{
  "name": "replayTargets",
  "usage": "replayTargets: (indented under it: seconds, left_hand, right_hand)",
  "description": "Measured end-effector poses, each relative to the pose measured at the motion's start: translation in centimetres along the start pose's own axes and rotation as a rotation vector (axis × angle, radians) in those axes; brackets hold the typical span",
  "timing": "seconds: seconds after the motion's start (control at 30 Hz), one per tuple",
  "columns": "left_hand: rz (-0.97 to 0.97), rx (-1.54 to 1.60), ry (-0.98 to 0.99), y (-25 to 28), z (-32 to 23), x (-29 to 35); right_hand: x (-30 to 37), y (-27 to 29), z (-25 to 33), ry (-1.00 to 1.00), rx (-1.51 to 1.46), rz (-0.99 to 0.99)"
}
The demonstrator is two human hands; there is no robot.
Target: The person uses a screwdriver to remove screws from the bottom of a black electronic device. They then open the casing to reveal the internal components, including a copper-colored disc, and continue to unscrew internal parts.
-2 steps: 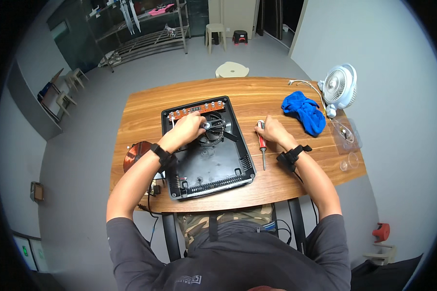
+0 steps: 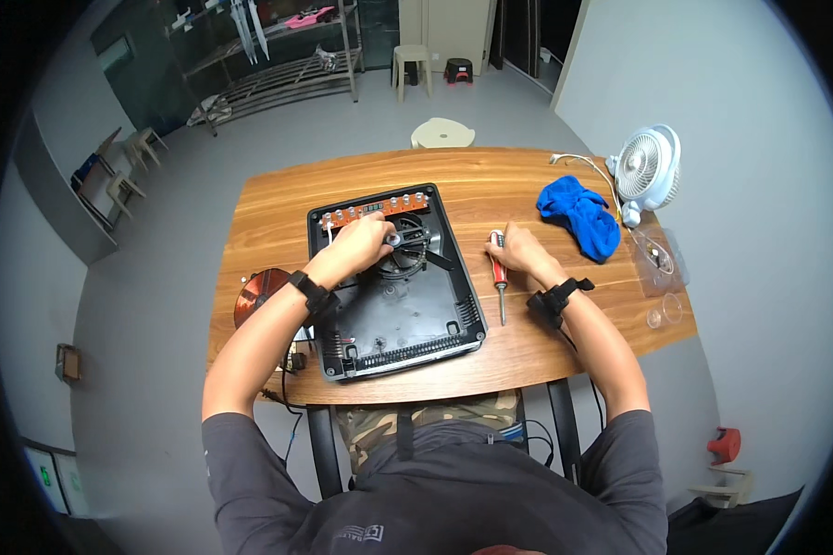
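An opened black appliance housing (image 2: 403,314), like the base of an induction cooker, lies in front of me. Along its far side runs an orange circuit board (image 2: 342,218) with buttons and a small display. My left hand (image 2: 361,242) reaches in below that board, its bent fingers closed at the hub of a black cooling fan (image 2: 405,264). Just right of the housing, my right hand (image 2: 520,248) is wrapped round the handle end of a red-handled screwdriver (image 2: 500,271). The shaft points back toward me, close to the tabletop.
A round copper coil (image 2: 257,294) lies left of the housing, partly behind my left forearm. On the right are a blue cloth (image 2: 579,217), a white desk fan (image 2: 646,171) with its cable, and a clear plastic tray (image 2: 655,264). A cream stool (image 2: 442,134) stands beyond the table (image 2: 491,176).
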State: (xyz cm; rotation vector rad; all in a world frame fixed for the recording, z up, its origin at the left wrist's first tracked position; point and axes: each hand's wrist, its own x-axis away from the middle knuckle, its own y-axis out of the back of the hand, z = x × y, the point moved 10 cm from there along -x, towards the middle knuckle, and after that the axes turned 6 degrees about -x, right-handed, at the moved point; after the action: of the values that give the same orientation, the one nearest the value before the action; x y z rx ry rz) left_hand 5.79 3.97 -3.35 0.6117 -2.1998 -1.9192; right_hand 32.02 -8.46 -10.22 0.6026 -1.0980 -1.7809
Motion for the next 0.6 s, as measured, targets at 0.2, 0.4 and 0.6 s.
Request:
replayTargets:
  seconds: [0.2, 0.4, 0.6]
  left_hand:
    - [0.059, -0.031, -0.002, -1.7, 1.1, -1.9]
    - [0.022, 0.066, 0.003, -2.1, 2.1, -2.4]
    - [0.073, 0.058, 0.035, -2.8, 2.0, -2.8]
  right_hand:
    - [-0.6, -0.8, -0.1, 0.026, -0.096, 0.009]
    - [-1.6, 2.3, 1.1, 0.083, -0.063, -0.039]
    - [-1.8, 14.0, 9.4, 0.274, -0.152, -0.292]
